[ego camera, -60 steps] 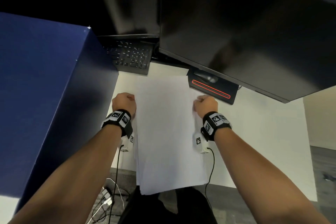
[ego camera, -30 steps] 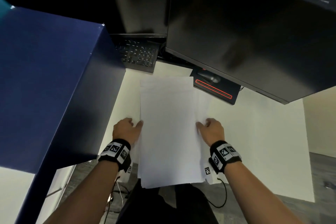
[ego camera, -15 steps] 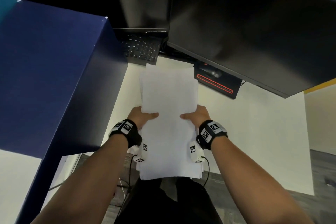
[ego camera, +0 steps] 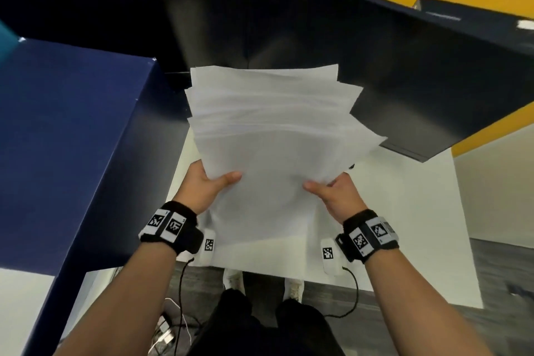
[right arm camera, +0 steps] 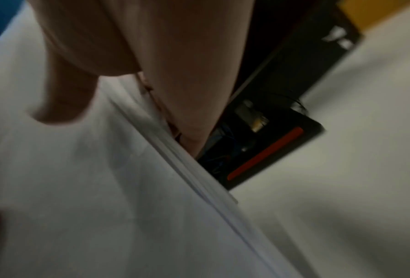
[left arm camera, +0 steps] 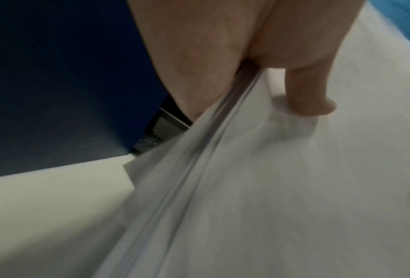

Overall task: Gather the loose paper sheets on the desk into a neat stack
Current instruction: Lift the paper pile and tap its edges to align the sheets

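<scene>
The paper stack (ego camera: 277, 147) sits mid-frame in the head view, lifted off the white tabletop (ego camera: 404, 211) with its far edges fanned unevenly — the left hand (ego camera: 202, 188) grasps its lower left edge and the right hand (ego camera: 338, 193) its lower right, thumbs on top, fingers under. A dark blue partition (ego camera: 72, 139) fills the left of the frame beside the sheets, while black monitors (ego camera: 375, 66) loom across the top behind them — their black base with a red stripe (right arm camera: 268, 150) shows just beyond the right fingers.

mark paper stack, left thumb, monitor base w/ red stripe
paper stack (ego camera: 268, 159): head view, middle of top sheet.
left thumb (ego camera: 229, 176): head view, tip on top sheet.
monitor base (right arm camera: 265, 156): right wrist view, red stripe.
</scene>
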Tool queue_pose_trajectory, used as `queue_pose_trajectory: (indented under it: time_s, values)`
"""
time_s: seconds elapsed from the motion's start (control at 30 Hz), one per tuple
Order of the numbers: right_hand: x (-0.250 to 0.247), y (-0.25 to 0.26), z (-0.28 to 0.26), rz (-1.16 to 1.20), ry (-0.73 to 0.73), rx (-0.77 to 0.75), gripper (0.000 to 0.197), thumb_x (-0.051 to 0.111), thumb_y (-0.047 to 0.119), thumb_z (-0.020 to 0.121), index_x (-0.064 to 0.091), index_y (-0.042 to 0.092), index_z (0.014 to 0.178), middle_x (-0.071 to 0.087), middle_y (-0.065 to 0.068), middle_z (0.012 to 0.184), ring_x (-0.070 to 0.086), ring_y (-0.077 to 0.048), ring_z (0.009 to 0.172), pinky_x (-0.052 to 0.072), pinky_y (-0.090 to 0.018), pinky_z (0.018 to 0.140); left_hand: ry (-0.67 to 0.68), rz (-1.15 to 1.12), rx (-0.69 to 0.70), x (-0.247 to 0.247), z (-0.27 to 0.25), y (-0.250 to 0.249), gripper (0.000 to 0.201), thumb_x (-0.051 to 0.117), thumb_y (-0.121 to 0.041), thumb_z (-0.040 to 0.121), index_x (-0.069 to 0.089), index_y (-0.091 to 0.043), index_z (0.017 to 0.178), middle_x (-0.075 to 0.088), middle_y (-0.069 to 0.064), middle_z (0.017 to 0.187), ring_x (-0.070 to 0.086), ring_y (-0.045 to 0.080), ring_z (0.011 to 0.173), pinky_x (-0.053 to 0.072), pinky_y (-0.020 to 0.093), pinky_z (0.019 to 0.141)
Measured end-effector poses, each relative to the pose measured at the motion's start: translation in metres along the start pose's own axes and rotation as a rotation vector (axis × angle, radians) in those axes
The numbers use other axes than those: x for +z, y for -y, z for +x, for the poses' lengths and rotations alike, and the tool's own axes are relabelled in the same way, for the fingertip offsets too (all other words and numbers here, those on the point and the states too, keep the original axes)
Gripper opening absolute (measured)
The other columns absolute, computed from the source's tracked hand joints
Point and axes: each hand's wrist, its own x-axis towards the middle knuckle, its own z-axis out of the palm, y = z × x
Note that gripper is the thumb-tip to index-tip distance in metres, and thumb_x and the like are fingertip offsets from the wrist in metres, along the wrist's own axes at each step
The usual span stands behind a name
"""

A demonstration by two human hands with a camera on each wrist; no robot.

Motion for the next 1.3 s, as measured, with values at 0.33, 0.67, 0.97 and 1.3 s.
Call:
queue_pose_trajectory:
  time_s: [0.33, 0.67, 0.97, 1.3]
  values:
    - [-0.007, 0.052, -0.013, -0.041, -0.284, -0.378, 0.025, 0.083, 0.0, 0.074, 0.076, 0.023, 0.07, 0.078, 0.01, 0.078, 0.075, -0.006, 0.076, 0.054, -0.016, 0.073, -0.129, 0.169, 0.354, 0.03, 0.012, -0.049, 0.05, 0.082, -0.008, 0.08, 0.071, -0.056, 0.089, 0.071, -0.038, 0.088, 0.067, -0.015, 0.088, 0.052, 0.01, 0.081]
    - [-0.027, 0.022, 0.002, -0.165, -0.297, -0.149, 0.04, 0.094, 0.029, 0.062, 0.069, -0.001, 0.074, 0.075, -0.013, 0.069, 0.067, -0.019, 0.059, 0.059, -0.043, 0.066, -0.066, 0.13, 0.113, 0.039, 0.023, -0.037, 0.046, 0.093, -0.015, 0.066, 0.073, -0.016, 0.108, 0.077, -0.005, 0.104, 0.074, 0.008, 0.093, 0.06, 0.029, 0.081]
    - [-0.022, 0.063, -0.009, -0.108, -0.235, -0.411, 0.039, 0.08, -0.004, 0.077, 0.073, 0.031, 0.093, 0.079, 0.013, 0.095, 0.074, -0.008, 0.094, 0.059, -0.027, 0.087, -0.072, 0.123, 0.373, 0.038, 0.017, -0.069, 0.05, 0.087, -0.008, 0.074, 0.067, -0.037, 0.109, 0.072, -0.011, 0.114, 0.069, 0.0, 0.104, 0.055, 0.016, 0.087]
    - [-0.02, 0.049, 0.001, -0.146, -0.196, -0.32, 0.044, 0.082, -0.002, 0.076, 0.072, 0.031, 0.104, 0.078, 0.009, 0.104, 0.074, -0.011, 0.101, 0.058, -0.036, 0.093, -0.029, 0.208, 0.262, 0.046, 0.027, -0.064, 0.041, 0.085, -0.013, 0.078, 0.071, -0.015, 0.117, 0.074, -0.008, 0.11, 0.069, -0.004, 0.1, 0.057, 0.027, 0.092]
